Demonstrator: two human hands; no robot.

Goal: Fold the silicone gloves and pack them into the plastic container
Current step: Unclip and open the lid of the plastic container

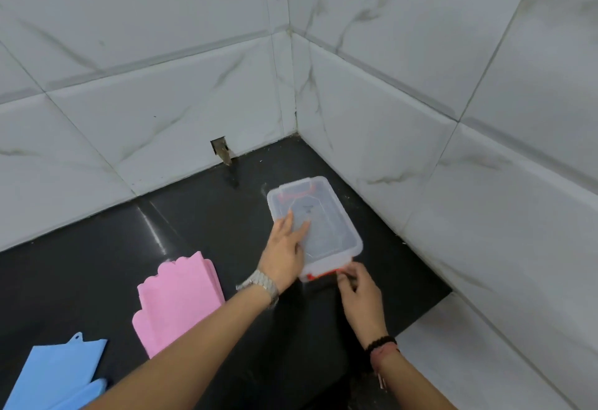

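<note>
A clear plastic container (326, 215) with its lid on and orange clips at both short ends lies on the black counter near the wall corner. My left hand (286, 249) rests flat on the lid, fingers spread. My right hand (357, 283) pinches the near orange clip (318, 275). A pink silicone glove (179, 299) lies flat to the left of my left forearm. A blue silicone glove (56, 374) lies at the bottom left, partly cut off by the frame.
The black counter (210, 222) sits in a corner of white marble-look tiled walls (420, 150). A small broken hole (221, 150) shows in the back wall at counter level. A white ledge borders the counter at lower right.
</note>
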